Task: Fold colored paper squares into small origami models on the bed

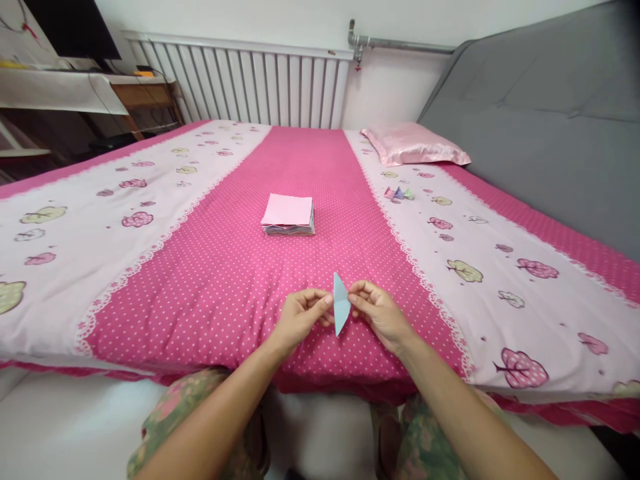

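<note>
A light blue piece of folded paper [341,304], shaped like a narrow triangle, is held upright between my two hands above the near part of the bed. My left hand [304,315] pinches its left edge between thumb and fingers. On the other side, the thumb and forefinger of my right hand [380,312] grip the right corner. Farther off, a stack of square paper [289,212] with a pink sheet on top lies on the pink dotted strip. Several small folded paper pieces [399,193], pink, blue-violet and green, sit together to the right.
The bed [210,267] has a pink and white patterned cover, and its near edge runs just past my knees. A pink pillow [415,143] lies at the back right against a grey headboard [545,120]. Behind stand a white radiator [250,83] and a desk [135,93] with a monitor [73,30].
</note>
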`<action>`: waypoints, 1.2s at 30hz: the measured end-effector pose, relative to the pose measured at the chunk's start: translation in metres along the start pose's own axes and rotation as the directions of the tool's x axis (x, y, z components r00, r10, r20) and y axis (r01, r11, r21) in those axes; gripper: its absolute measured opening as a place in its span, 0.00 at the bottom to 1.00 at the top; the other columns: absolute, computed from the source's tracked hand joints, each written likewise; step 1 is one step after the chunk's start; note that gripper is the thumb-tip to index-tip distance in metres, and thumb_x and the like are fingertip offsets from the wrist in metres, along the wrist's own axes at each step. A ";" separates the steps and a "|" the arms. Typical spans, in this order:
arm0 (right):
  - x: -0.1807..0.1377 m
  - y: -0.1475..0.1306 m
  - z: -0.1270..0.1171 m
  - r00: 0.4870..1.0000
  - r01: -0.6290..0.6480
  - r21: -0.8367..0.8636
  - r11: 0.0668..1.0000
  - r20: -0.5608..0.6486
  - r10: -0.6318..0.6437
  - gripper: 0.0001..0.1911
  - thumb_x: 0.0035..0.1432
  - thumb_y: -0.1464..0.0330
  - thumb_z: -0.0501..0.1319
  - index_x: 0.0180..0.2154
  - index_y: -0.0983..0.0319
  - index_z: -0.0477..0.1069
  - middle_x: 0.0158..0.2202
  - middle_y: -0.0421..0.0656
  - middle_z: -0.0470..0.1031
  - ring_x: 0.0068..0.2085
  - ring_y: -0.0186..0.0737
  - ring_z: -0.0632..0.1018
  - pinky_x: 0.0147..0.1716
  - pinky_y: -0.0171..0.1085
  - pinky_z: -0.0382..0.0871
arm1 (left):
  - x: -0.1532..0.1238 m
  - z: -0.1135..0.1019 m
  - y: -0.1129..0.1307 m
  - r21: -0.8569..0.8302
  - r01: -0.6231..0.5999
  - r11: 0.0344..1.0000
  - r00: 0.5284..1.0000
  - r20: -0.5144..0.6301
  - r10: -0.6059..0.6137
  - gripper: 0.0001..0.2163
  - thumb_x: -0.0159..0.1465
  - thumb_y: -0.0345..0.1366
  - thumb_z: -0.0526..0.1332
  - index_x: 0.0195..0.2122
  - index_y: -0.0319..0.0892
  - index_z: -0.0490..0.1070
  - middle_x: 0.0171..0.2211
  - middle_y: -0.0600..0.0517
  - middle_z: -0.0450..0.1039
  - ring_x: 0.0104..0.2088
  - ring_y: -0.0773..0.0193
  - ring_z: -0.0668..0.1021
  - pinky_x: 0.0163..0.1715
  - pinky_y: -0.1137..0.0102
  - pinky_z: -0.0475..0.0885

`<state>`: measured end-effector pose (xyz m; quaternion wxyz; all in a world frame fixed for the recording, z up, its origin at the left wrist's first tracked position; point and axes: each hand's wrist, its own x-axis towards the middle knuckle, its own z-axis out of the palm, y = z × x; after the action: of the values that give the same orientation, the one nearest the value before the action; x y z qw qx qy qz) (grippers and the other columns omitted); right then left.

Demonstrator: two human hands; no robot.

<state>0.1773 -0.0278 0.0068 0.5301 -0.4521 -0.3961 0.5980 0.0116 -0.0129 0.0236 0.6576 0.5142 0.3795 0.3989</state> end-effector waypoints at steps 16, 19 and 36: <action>-0.001 0.002 0.002 0.995 -0.021 -0.065 0.998 0.101 0.027 0.10 0.47 0.65 0.65 0.33 0.62 0.71 0.27 0.38 0.71 0.26 0.29 0.68 0.26 0.30 0.60 | -0.001 -0.001 0.001 -0.095 0.030 0.995 0.999 -0.014 -0.031 0.13 0.53 0.42 0.64 0.30 0.35 0.72 0.21 0.51 0.74 0.20 0.71 0.74 0.21 0.77 0.69; -0.001 0.003 0.002 0.994 -0.015 -0.080 0.997 0.107 0.024 0.10 0.47 0.64 0.64 0.33 0.62 0.72 0.28 0.39 0.71 0.26 0.29 0.68 0.26 0.31 0.60 | -0.002 -0.001 0.002 -0.099 0.029 0.995 0.999 -0.026 -0.032 0.12 0.53 0.41 0.64 0.30 0.36 0.72 0.20 0.51 0.73 0.20 0.71 0.74 0.21 0.78 0.69; -0.001 0.001 0.003 0.992 -0.016 -0.116 0.993 0.122 0.030 0.10 0.47 0.64 0.64 0.33 0.62 0.73 0.27 0.39 0.72 0.26 0.30 0.68 0.26 0.32 0.60 | 0.001 -0.004 0.000 -0.152 -0.020 0.988 0.995 -0.099 0.005 0.11 0.54 0.40 0.64 0.29 0.36 0.71 0.23 0.51 0.74 0.21 0.71 0.75 0.20 0.79 0.67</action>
<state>0.1742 -0.0292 0.0066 0.4707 -0.4484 -0.4567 0.6073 0.0079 -0.0108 0.0227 0.6729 0.4445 0.3766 0.4558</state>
